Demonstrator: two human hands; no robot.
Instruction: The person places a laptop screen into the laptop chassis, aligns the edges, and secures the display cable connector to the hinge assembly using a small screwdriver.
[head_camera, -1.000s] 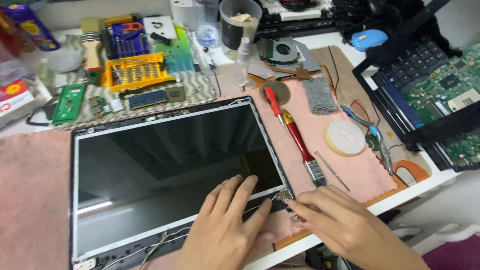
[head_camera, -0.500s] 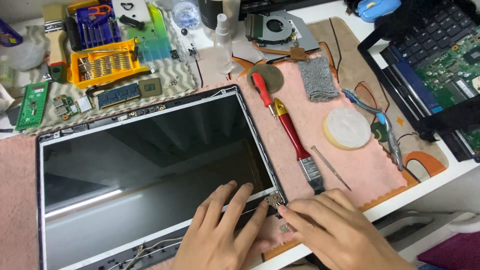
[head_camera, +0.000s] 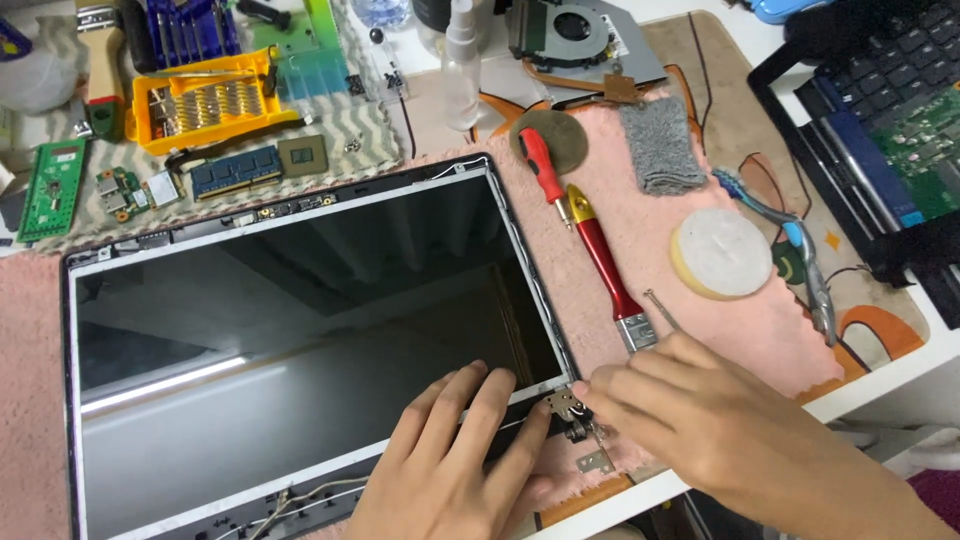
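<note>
A laptop screen panel (head_camera: 300, 330) lies flat on a pink mat (head_camera: 770, 330), its glass dark and reflective. My left hand (head_camera: 450, 470) rests flat on the panel's lower right corner, fingers spread. My right hand (head_camera: 720, 430) sits just right of that corner, its fingertips pinched at the small metal hinge bracket (head_camera: 568, 408); what they hold is hidden. A second loose hinge piece (head_camera: 595, 462) lies below it on the mat. A red-handled brush (head_camera: 605, 260) and a red screwdriver (head_camera: 545, 175) lie just beyond my right hand.
Behind the panel are a yellow bit tray (head_camera: 205, 100), a green circuit board (head_camera: 50, 185), a memory module (head_camera: 235, 170), a spray bottle (head_camera: 462, 60) and a cooling fan (head_camera: 575, 35). To the right lie a grey cloth (head_camera: 660, 145), a round white pad (head_camera: 722, 252), pliers (head_camera: 800, 250) and an opened laptop base (head_camera: 890, 110).
The view has shifted down and closer in. Both hands stay at the panel's lower right corner, with my right fingertips closing in on the hinge bracket.
</note>
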